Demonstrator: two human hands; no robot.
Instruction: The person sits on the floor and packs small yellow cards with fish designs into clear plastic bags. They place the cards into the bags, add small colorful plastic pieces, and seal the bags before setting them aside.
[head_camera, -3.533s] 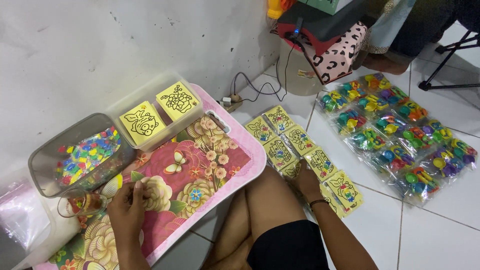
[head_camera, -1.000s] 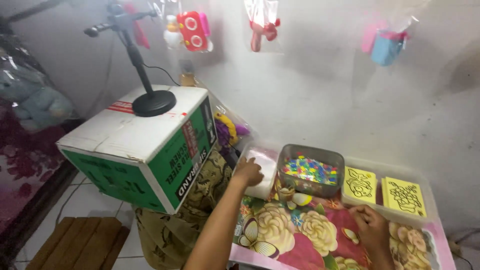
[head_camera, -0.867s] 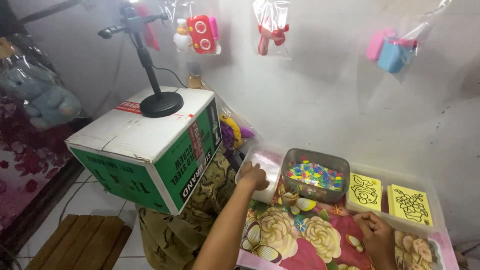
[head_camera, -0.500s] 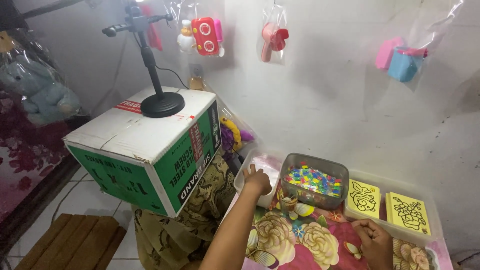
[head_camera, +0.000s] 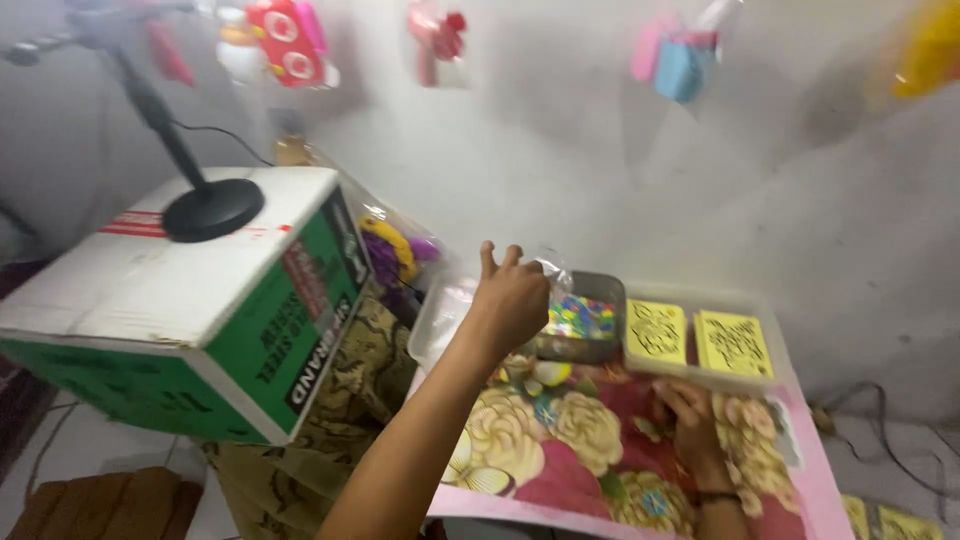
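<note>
From the head camera, much is blurred: the toys hanging on the wall are smeared, and the left hand hides part of the grey tub of coloured beads. That hand is loosely curled, pinching a thin clear plastic bag just above the tub. The right hand lies flat and open on the flowered tray.
</note>
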